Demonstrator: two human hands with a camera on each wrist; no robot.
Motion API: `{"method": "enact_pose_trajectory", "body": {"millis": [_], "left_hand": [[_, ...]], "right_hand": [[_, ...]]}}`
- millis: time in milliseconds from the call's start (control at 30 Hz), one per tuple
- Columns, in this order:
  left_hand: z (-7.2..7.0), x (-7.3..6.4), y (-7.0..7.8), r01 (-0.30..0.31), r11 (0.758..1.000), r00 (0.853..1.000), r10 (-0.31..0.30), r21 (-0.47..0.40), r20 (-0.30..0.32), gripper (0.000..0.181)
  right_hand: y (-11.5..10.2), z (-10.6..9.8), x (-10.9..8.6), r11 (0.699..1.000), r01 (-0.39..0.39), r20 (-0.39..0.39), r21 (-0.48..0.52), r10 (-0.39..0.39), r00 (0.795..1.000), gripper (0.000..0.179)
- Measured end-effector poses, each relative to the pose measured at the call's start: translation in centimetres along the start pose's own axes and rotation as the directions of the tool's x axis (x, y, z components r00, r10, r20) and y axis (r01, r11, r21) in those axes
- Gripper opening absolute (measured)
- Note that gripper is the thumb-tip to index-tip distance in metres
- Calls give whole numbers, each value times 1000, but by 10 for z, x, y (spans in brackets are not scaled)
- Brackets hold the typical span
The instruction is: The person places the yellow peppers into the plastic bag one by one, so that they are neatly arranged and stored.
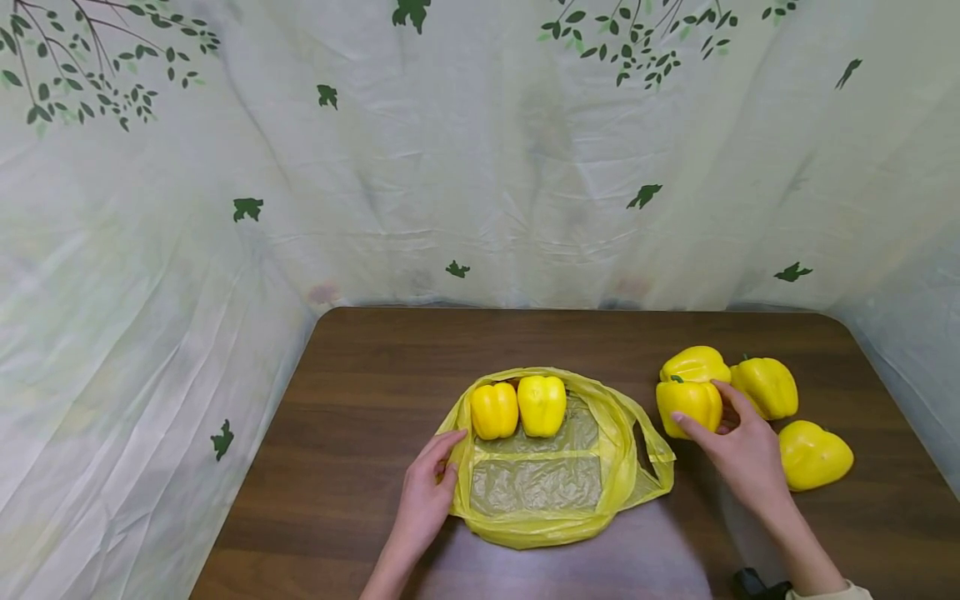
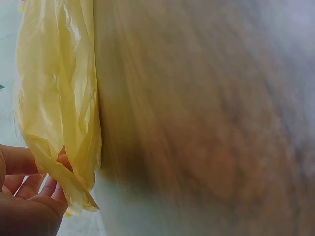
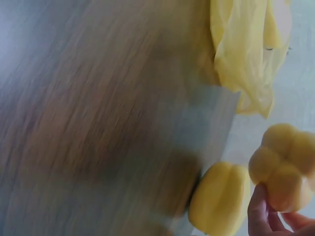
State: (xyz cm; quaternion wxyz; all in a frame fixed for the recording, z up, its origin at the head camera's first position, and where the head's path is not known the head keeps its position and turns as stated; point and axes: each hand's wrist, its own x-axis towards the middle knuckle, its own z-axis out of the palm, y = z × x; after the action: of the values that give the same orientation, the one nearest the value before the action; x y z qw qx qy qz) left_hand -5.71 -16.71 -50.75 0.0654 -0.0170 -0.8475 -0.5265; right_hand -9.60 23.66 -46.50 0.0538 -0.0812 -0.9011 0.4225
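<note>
A yellow plastic bag (image 1: 536, 533) lies spread open on the table, its mouth facing up. Inside it, toward the back, sit two yellow bell peppers (image 1: 542, 407). My left hand (image 1: 427, 492) holds the bag's left edge; in the left wrist view its thumb and fingers close around the gathered film (image 2: 59, 93). To the right of the bag, my right hand (image 1: 738, 454) grips another yellow bell pepper (image 1: 684, 407) between thumb and fingers. From the right wrist view this pepper's lobed bottom (image 3: 283, 162) faces the camera.
Close around the right hand are further yellow bell peppers: one behind (image 1: 696, 363), one at the back right (image 1: 767, 387) and one by the wrist (image 1: 814, 456). The bag's handle loop (image 1: 660, 475) points right. Behind the brown wooden table (image 1: 360, 400) hangs a leaf-patterned curtain (image 1: 487, 167).
</note>
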Motion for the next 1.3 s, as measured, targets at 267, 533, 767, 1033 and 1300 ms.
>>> {"method": "enact_pose_trajectory", "body": {"millis": [267,533,767,1033,1300], "left_hand": [[-1,0,-1,-7,1000,1000,7,-2,3,48],[-1,1,-1,-1,1000,1000,1,-2,8,47],[-1,2,-1,-8,1000,1000,8,-7,10,48],[-1,2,-1,-7,1000,1000,7,-2,12,47],[-2,1,-3,-30,1000,1000,30,-2,3,48]], "right_hand": [[-9,6,-1,997,-34,43,69,31,999,83],[-17,12,-2,994,-10,54,113,4,999,78],[-21,17,-2,988,-11,76,156,-1,997,76],[-28,22,-3,980,-18,123,200,-7,992,78],[-36,28,-4,966,-63,190,249,15,982,84]]}}
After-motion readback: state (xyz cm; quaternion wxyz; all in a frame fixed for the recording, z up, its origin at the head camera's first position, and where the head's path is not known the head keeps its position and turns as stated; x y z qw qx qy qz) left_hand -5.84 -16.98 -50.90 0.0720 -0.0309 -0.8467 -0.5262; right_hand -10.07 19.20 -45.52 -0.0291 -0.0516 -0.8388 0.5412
